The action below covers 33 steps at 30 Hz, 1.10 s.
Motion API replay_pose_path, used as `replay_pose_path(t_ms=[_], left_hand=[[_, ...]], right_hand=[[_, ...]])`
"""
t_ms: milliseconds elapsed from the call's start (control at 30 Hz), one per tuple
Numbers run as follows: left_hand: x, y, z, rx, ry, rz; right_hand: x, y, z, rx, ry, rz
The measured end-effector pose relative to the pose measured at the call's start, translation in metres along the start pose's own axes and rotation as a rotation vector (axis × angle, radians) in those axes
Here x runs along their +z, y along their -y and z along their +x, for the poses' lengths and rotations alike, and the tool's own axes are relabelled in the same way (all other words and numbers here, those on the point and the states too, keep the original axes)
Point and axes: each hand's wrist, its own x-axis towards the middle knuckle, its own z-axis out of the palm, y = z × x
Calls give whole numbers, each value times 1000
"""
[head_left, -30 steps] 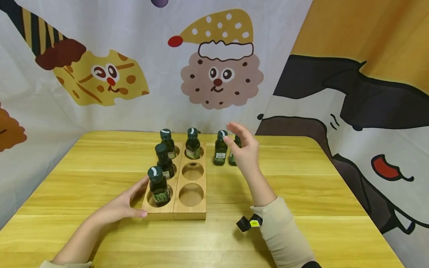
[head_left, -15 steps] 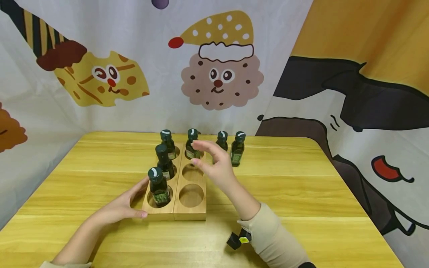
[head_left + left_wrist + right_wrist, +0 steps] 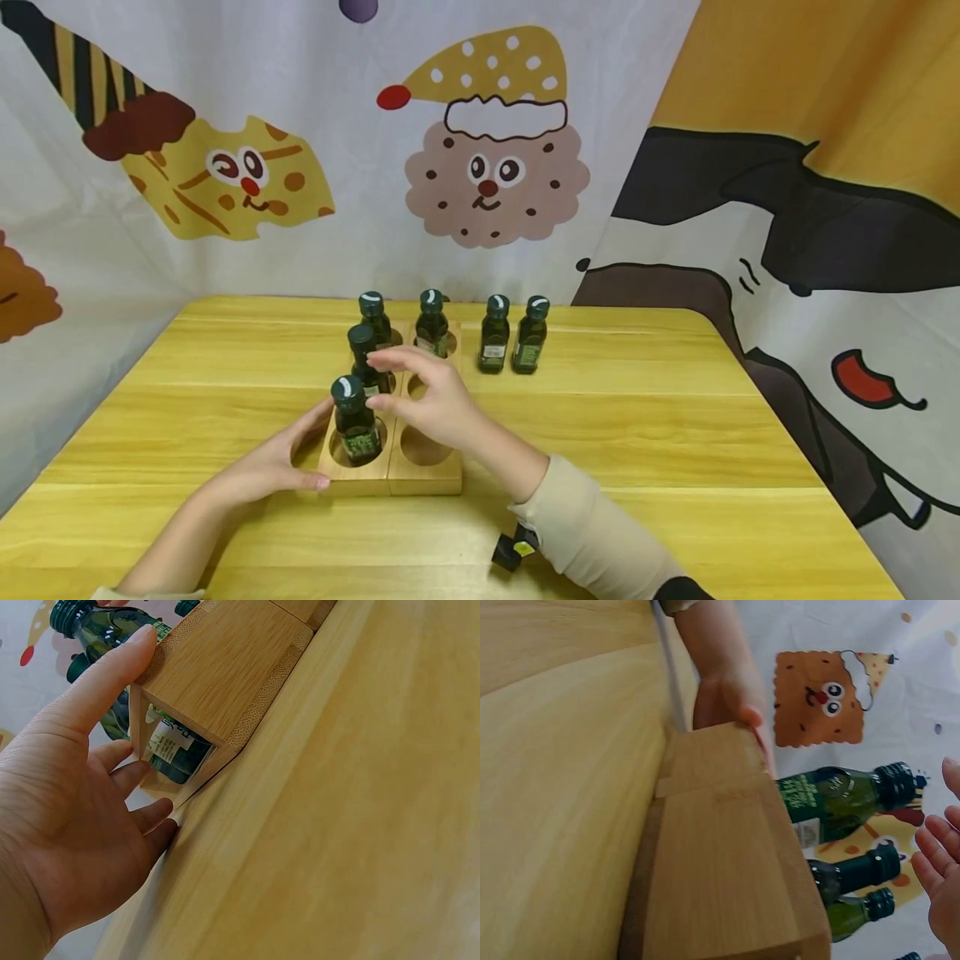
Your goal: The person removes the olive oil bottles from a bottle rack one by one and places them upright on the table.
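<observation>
A wooden rack (image 3: pixel 425 485) of two joined blocks has round holes. In its left row stand three dark green bottles: the front bottle (image 3: pixel 358 437), the middle bottle (image 3: pixel 360 340) with a longer neck and plain cap, and the back bottle (image 3: pixel 372 310). The right row has a bottle (image 3: pixel 431 321) in its back hole. My left hand (image 3: pixel 262 467) touches the rack's left front corner, thumb in front, fingers along the side (image 3: pixel 225 667). Over the rack reaches my right hand (image 3: pixel 431 400), thumb and fingers apart beside the middle bottle; no contact is visible.
Two more green bottles (image 3: pixel 492 346) (image 3: pixel 529 346) stand on the table (image 3: pixel 675 433) right of the rack. A printed curtain (image 3: pixel 300 258) hangs behind the table's back edge. A small black device (image 3: pixel 513 547) is at the right sleeve.
My right hand has moved left and down, from beside the two loose bottles to over the rack, holding nothing. My left hand and the bottles have stayed put.
</observation>
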Motion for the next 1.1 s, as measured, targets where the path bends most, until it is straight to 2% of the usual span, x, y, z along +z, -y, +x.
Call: replay_pose_path(t_ms=[267,533,700,967,1100], left_hand=[[1,0,0,-8,7,-43],[0,0,-2,-8,11,-25],[0,0,-2,-11,9,-17],[1,-2,-1,-18,12,-17],[1,-1,-1,-24,10,-18]], right_hand=[[11,-1,2,107,74,-5],[20,-4,3,204,144,-15],[25,-6,4,226,127,-20],[34,-7,2,309,69,75],[37,-6,1,298,43,69]])
